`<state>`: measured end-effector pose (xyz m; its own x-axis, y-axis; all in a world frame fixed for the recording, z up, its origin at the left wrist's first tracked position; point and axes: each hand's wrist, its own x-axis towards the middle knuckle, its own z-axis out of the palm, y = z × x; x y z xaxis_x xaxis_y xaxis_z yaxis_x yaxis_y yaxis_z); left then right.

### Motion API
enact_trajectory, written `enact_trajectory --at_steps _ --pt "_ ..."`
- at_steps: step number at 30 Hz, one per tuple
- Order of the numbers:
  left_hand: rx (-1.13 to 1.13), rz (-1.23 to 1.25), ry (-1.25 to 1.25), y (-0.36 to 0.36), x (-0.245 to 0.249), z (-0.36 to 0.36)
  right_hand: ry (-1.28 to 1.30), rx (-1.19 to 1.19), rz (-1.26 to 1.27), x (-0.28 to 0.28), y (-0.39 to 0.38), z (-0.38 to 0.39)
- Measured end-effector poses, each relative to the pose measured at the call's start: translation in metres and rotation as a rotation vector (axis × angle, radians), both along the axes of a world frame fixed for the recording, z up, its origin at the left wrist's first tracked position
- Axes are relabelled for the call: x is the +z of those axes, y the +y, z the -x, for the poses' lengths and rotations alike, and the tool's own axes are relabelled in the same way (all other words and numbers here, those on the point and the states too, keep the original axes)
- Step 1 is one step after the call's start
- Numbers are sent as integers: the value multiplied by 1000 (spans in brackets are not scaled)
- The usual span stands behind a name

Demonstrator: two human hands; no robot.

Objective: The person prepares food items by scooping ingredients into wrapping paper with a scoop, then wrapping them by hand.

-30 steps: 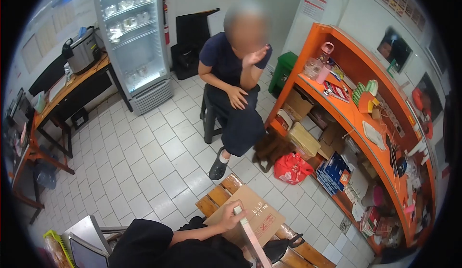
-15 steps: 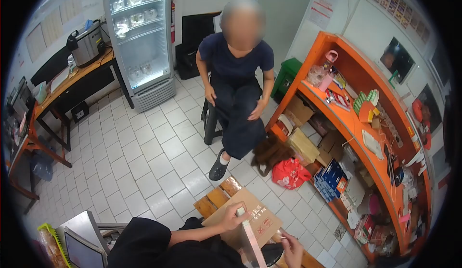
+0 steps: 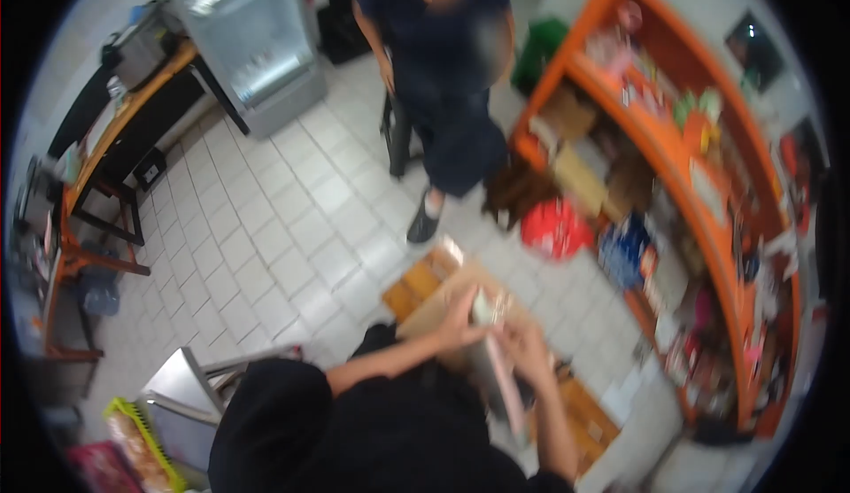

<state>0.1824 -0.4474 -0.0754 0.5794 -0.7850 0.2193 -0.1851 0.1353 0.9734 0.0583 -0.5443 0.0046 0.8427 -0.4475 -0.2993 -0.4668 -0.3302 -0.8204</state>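
My left hand (image 3: 460,323) grips the far end of a thin, flat, pale pink and white box (image 3: 503,385), seen nearly edge-on. My right hand (image 3: 529,351) is beside that same end, its fingers pinched together; blur hides what is between them. Under both hands lies a brown cardboard carton (image 3: 429,309), partly covered by my arms and the flat box. The carton rests on a slatted wooden bench (image 3: 589,418). A pale, shiny patch shows just beyond my fingertips, too smeared to name.
Facing me, a person (image 3: 434,41) sits on a dark stool (image 3: 400,143). To the right stands a cluttered orange shelf unit (image 3: 655,134), with a red bag (image 3: 556,229) on the floor. A glass-door fridge (image 3: 252,41) is at the back, a wooden table (image 3: 133,108) at left.
My right hand has moved up and away from me to the far end of the flat box, close to my left hand. The view has tilted down.
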Motion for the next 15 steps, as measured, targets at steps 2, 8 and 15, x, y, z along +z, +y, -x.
enact_trajectory --at_steps 2,8,15 --pt "-59 -73 16 -5 15 -5 -77 24 190 0 -1 0" --pt "-47 -1 134 -2 21 -4 -37 -111 -208 2 4 3" --pt "-34 132 324 -3 17 -3 -43 -157 -333 -9 4 4"
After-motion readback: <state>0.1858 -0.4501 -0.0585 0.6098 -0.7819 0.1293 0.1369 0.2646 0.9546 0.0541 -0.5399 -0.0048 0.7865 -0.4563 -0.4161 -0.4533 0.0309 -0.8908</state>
